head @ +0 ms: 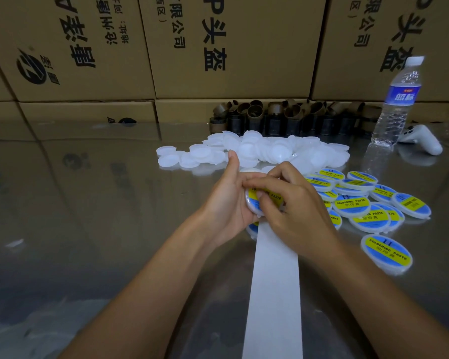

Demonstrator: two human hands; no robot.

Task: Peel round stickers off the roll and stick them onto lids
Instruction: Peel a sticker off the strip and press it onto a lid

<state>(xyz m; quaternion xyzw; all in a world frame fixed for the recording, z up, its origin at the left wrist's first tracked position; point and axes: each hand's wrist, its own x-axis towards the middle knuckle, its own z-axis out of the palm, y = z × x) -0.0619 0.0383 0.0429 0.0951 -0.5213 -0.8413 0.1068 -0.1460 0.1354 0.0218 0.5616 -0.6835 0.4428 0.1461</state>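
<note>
Lid [252, 204], at mid-frame above the desk [114, 229], is gripped by the left hand [226, 200] while the right hand [296, 211] curls over it, pressing the sticker [271, 195] down; sticking seems nearly finished, so the next move calls for dropping it among the labelled lids [360, 206] at right and peeling another.

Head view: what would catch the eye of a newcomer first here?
At the centre, the left hand and right hand grip one lid bearing a yellow-and-blue sticker. A white backing strip runs from under them to the bottom edge. Behind lies a pile of plain white lids; to the right, labelled lids.
</note>
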